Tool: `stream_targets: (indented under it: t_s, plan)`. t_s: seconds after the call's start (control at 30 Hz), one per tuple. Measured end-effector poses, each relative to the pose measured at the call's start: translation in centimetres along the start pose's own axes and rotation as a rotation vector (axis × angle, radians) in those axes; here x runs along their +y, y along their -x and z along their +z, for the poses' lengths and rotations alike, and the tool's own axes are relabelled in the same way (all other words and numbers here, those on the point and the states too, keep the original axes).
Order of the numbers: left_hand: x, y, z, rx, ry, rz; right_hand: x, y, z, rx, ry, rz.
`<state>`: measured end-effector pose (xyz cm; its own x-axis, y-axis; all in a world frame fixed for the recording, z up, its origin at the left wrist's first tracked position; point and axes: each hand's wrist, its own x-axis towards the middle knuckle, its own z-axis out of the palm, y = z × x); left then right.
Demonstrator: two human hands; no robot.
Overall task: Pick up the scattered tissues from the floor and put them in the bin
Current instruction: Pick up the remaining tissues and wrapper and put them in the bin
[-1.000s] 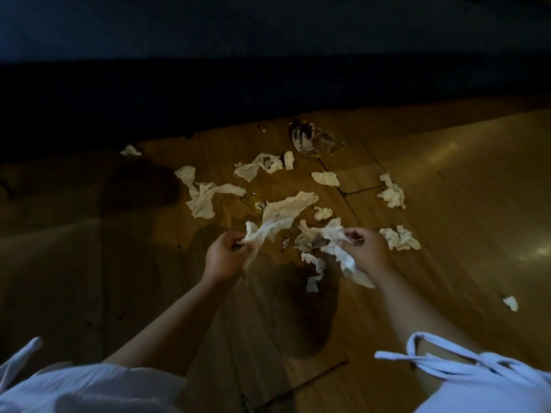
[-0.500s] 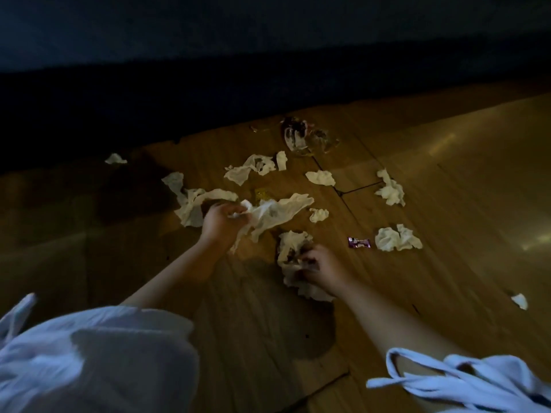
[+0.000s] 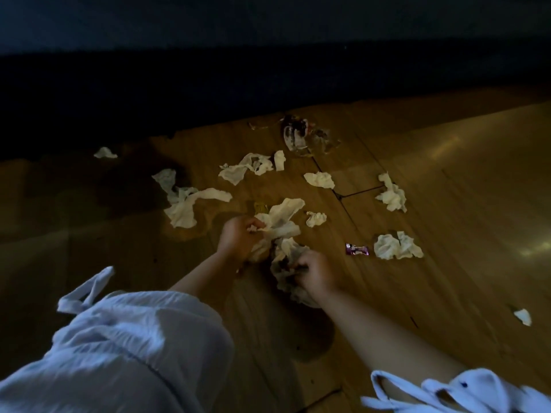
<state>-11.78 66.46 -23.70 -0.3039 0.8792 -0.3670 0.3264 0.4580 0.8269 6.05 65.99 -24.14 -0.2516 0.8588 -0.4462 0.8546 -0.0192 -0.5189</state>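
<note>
Far edge of the dim brown wooden plank floor [image 3: 447, 263]: lost in black shadow. Scattered crumpled white tissues [image 3: 185, 201]: strewn mid-floor, left to right. Left hand [image 3: 238, 238]: curled around a long white tissue strip [image 3: 280, 219]. Right hand [image 3: 316, 272]: clutching a wadded white tissue bundle [image 3: 286, 263], part hidden. Small purple wrapper [image 3: 357, 249]: print unreadable. Dark crumpled packet [image 3: 298, 135]: indistinct.

Bare wooden floor [image 3: 465, 180] lies open at right and lower centre; scattered tissues [image 3: 190, 204] and a purple wrapper [image 3: 357, 249] crowd the middle.
</note>
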Motion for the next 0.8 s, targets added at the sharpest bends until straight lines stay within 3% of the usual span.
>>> stream_targets:
  t_s: [0.1, 0.17, 0.23, 0.47, 0.6, 0.8]
  plan:
    - [0.6, 0.0, -2.5, -0.004, -0.006, 0.033, -0.6, 0.6, -0.2, 0.046, -0.208, 0.093]
    - [1.8, 0.1, -5.4, -0.006, 0.054, -0.001, -2.2, 1.4, -0.9, 0.058, -0.501, 0.277]
    - [3.0, 0.6, -8.9, -0.048, 0.086, 0.003, -3.8, 1.3, -1.2, 0.007, -0.596, 0.388]
    - [1.8, 4.7, -21.5, 0.016, 0.153, -0.184, -15.7, 3.2, -0.6, -0.131, -0.587, 0.151]
    - [-0.6, 9.7, -29.2, 0.128, 0.006, -0.182, -23.4, 4.7, 0.7, -0.193, -0.595, 0.021]
    - [-4.0, 16.3, -42.4, 0.261, 0.189, -0.159, -36.5, 7.1, 5.5, -0.312, -0.705, -0.132]
